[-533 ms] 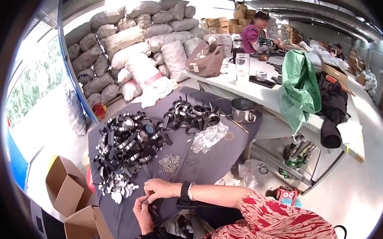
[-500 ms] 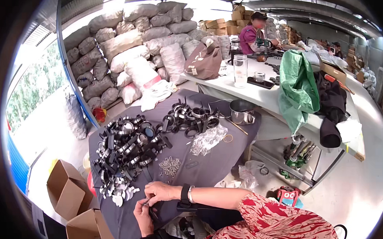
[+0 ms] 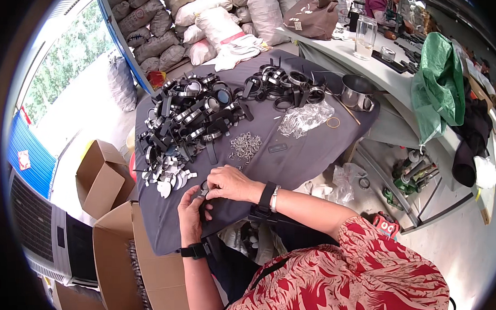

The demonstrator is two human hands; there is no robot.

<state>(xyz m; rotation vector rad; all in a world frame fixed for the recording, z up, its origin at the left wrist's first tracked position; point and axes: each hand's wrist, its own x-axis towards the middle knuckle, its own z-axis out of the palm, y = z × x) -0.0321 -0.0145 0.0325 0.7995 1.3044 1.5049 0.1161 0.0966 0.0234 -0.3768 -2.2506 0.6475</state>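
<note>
My left hand (image 3: 190,213) and my right hand (image 3: 231,184) meet at the near edge of the cloth-covered table. Their fingers pinch a small dark part with a ring-like end (image 3: 204,186), mostly hidden by the fingertips. Just beyond lie a pile of small silver metal clips (image 3: 245,146) and a heap of white and silver flat discs (image 3: 168,175). Farther back is a large heap of black parts with round silver-rimmed rings (image 3: 194,110). More black rings (image 3: 284,84) sit to its right. A small dark flat strip (image 3: 278,148) rests right of the clips.
A clear plastic bag (image 3: 307,119), a metal mug (image 3: 356,92) and a thin stick (image 3: 345,109) lie at the table's right. Open cardboard boxes (image 3: 113,241) stand at the left. A white bench (image 3: 331,47) with a green bag (image 3: 438,88) runs along the right; stacked sacks (image 3: 221,25) stand behind.
The view has tilted down, so the scene sits higher and further right. Both hands stay together at the table's near edge, and a ring-like end now shows between the fingers.
</note>
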